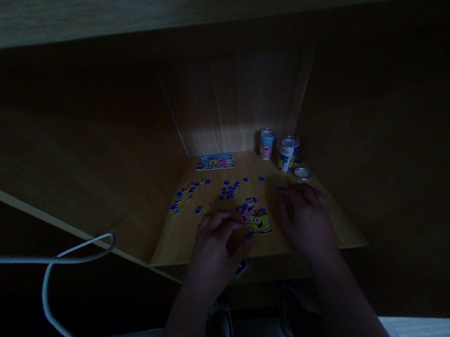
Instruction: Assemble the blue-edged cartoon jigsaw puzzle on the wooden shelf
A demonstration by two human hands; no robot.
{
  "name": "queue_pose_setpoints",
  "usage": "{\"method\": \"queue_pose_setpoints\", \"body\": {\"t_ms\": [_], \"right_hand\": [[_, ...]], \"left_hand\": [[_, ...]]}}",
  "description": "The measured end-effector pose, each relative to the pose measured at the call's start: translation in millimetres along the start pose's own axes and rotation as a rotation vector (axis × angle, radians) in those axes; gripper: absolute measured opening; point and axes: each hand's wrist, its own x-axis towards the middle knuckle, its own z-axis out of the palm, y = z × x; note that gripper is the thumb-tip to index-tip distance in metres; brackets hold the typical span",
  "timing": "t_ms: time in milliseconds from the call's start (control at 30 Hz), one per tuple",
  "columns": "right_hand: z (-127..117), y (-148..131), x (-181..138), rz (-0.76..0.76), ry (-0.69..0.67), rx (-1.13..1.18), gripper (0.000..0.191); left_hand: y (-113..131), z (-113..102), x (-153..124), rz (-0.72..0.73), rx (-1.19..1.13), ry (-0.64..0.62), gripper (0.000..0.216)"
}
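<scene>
A partly joined jigsaw puzzle point(259, 223) lies near the shelf's front edge, with a yellow square cartoon figure and a pink one on it. My left hand point(217, 239) is at its left side, thumb and index finger apart, tips at the puzzle's lower left edge. To the right of the puzzle is my right hand point(306, 214), fingers curved and thumb apart from them. A blue puzzle piece point(281, 188) lies at its index fingertip; whether they touch is too dark to tell. Loose blue-backed pieces point(229, 190) are spread beyond my left hand.
A picture card point(215, 162) lies at the back of the wooden shelf. Two printed cans point(267, 144) stand back right, with a round metal lid point(302, 173) beside the nearer one. More pieces point(180, 195) lie left. A white cable point(80, 259) hangs at the left.
</scene>
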Motion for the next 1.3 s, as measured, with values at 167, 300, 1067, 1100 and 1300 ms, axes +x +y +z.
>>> {"method": "queue_pose_setpoints", "body": {"t_ms": [167, 300, 1067, 1100, 1300], "right_hand": [[0, -14, 0, -0.146, -0.063, 0.106, 0.024], [3, -27, -1, -0.249, -0.158, 0.151, 0.031], [3, -31, 0, -0.295, -0.252, 0.174, 0.033], [3, -31, 1, -0.295, -0.252, 0.178, 0.033], [5, -29, 1, -0.277, -0.269, 0.205, 0.032]], "left_hand": [[6, 2, 4, 0.004, 0.044, -0.056, 0.029], [8, 2, 5, 0.004, 0.038, -0.053, 0.027], [5, 3, 7, -0.016, -0.009, -0.086, 0.022], [5, 3, 7, -0.018, -0.003, -0.085, 0.022], [6, 4, 6, -0.035, 0.028, -0.091, 0.023]]}}
